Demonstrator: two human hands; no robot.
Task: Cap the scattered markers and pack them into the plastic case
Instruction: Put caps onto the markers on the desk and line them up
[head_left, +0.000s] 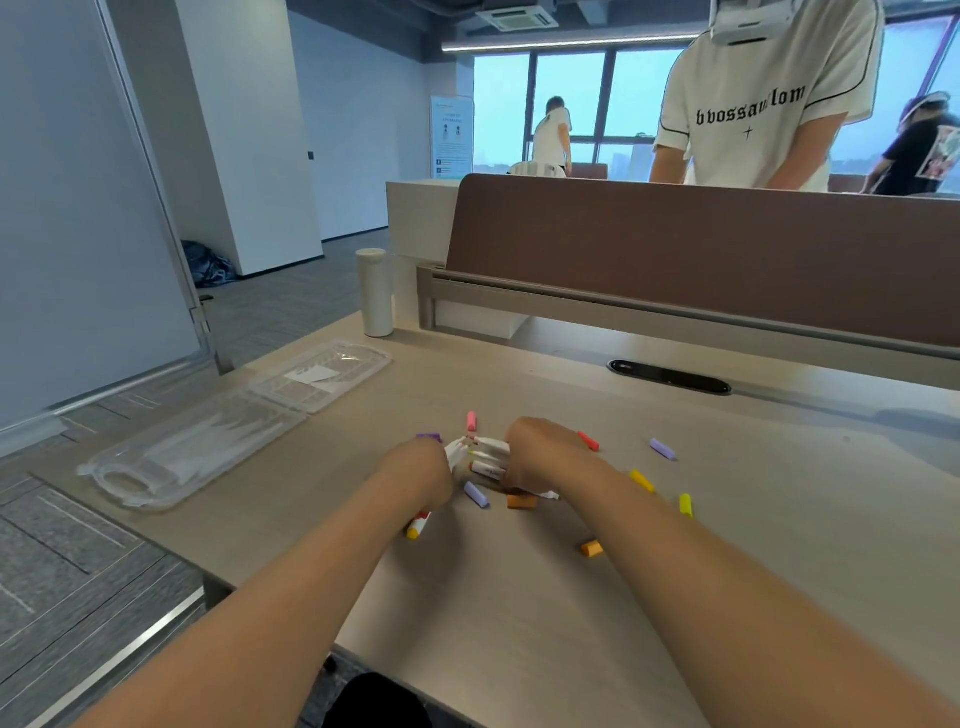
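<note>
Several white-barrelled markers (488, 457) lie bunched on the desk between my two hands. My left hand (421, 475) curls round markers, with a yellow-capped end (417, 527) sticking out below it. My right hand (540, 452) curls over the right ends of the bunch. Loose caps lie scattered around: pink (471, 421), purple (429, 437), red (588, 441), lilac (663, 449), yellow (642, 480), orange (591, 547). The clear plastic case (223, 431) lies open at the desk's left, apart from both hands.
A white cylindrical bottle (375, 291) stands at the desk's back left. A brown partition (701, 249) closes off the far side, with a black cable slot (670, 376) before it. A person in a white shirt (769, 98) stands behind the partition. The desk edge drops off at left.
</note>
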